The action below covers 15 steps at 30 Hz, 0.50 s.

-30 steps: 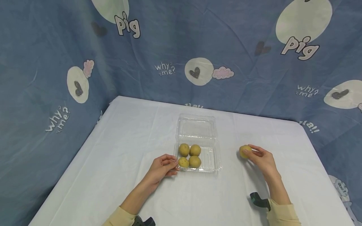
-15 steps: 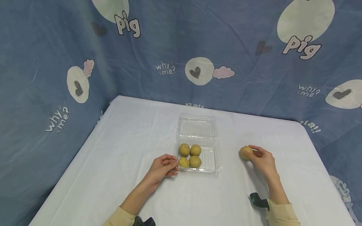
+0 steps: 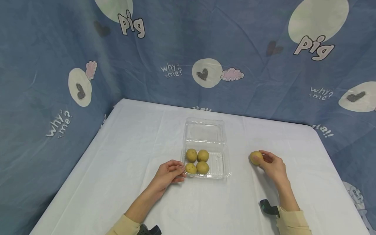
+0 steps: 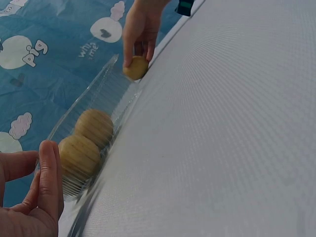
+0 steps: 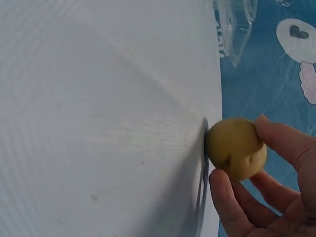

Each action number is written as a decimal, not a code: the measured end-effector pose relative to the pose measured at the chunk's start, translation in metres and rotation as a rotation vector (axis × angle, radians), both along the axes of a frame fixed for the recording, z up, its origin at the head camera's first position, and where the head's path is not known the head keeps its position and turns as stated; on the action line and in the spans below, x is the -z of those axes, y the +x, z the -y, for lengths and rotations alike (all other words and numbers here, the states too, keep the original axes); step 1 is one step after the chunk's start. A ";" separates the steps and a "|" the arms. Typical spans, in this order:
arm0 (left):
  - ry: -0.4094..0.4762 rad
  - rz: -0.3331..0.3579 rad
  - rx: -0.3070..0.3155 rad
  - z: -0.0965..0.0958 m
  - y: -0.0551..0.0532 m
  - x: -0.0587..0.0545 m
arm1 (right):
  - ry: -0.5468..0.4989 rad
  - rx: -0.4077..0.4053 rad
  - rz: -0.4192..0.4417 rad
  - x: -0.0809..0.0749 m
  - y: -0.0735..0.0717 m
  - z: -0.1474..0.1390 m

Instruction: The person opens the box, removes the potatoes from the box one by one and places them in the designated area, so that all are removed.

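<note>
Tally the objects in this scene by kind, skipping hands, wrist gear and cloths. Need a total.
Round yellow items: 5 (4 in the clear container, 1 in the right hand)
Clear container, lid open: 1
Total: 6

Four yellow balls (image 3: 202,167) in open clear container (image 3: 218,162), fifth ball (image 3: 256,158) well apart

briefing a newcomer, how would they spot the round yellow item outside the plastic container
On the white cloth-covered table, find the open clear plastic container, then look right. The person's right hand pinches a round yellow item. Four similar items sit inside the container; this alone is outside.
</note>
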State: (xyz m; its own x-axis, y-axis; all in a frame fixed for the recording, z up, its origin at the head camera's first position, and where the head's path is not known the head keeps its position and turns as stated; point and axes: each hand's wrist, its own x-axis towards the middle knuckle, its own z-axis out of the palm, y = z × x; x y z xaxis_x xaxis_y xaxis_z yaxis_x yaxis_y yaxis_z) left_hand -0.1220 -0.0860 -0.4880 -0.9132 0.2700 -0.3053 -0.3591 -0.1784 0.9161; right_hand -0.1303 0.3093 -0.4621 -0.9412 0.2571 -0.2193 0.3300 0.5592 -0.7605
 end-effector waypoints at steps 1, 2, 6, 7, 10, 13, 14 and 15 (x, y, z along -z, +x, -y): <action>0.000 0.000 0.000 0.000 0.000 0.000 | -0.005 -0.001 0.008 -0.001 0.000 0.000; 0.000 0.000 0.001 0.000 0.000 0.000 | -0.012 -0.001 0.015 -0.001 0.000 0.000; 0.002 -0.001 0.004 0.000 0.000 0.001 | -0.021 0.000 0.035 -0.001 0.001 -0.002; 0.002 -0.001 0.005 0.000 0.000 0.001 | -0.022 0.001 0.036 -0.002 0.001 -0.002; 0.002 -0.002 0.007 0.000 0.000 0.001 | -0.008 0.008 0.033 -0.001 0.002 -0.004; 0.000 0.000 0.009 0.000 0.000 0.001 | 0.002 0.017 0.029 -0.001 0.003 -0.005; 0.000 0.001 0.010 0.000 -0.001 0.001 | 0.007 0.021 0.028 0.000 0.003 -0.006; 0.000 0.002 0.011 0.000 -0.001 0.001 | 0.009 0.024 0.029 0.000 0.003 -0.006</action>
State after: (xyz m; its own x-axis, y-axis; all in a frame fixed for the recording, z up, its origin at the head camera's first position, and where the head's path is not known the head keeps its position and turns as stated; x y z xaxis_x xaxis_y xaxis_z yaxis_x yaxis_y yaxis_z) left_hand -0.1229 -0.0865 -0.4892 -0.9097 0.2798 -0.3069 -0.3625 -0.1741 0.9156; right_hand -0.1272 0.3156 -0.4619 -0.9280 0.2819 -0.2436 0.3651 0.5576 -0.7455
